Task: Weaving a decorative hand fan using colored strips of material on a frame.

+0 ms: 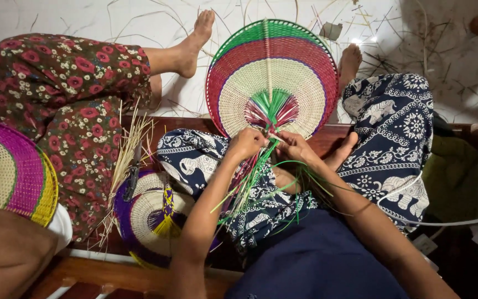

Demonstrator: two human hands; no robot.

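Here, left hand (245, 144), right hand (296, 146) grip woven fan (272, 77) strands.

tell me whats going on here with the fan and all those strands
A person sits cross-legged, holding a round woven fan upright. Both hands, left hand and right hand, grip the loose green and pink strands at its base. Another fan lies by the knee. A second person sits alongside with a purple-edged fan.

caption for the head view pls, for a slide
Both hands, left hand and right hand, grip loose green and red strips at the base of a round woven fan banded cream, red and green.
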